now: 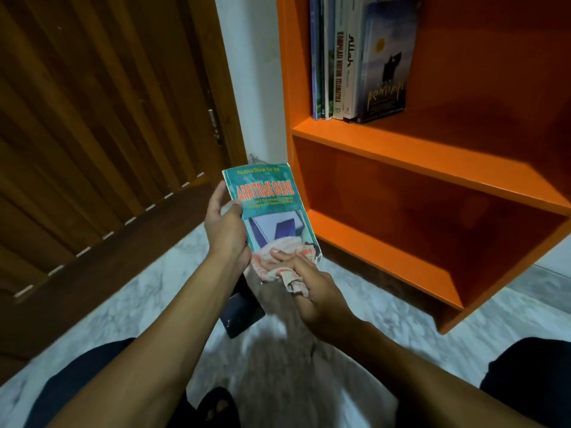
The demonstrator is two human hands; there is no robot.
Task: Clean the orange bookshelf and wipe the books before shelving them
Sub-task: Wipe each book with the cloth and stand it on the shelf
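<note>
Dark-clad knees low at both near corners over a marbled grey floor [525, 307], a dark flat thing [239, 313] lying on it under the arms. Left hand [227, 230] gripping a teal book [272, 208] by its left edge at centre; right hand [315, 291] pressing a cloth [278, 261] to the lower cover, fingers curled in it. Orange shelf [432, 156] right with upright books [361, 57] far, brown door [92, 134] left.

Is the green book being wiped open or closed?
Closed. The green book shows its whole front cover; the left hand grips its spine edge while the right hand presses a cloth on it.
</note>
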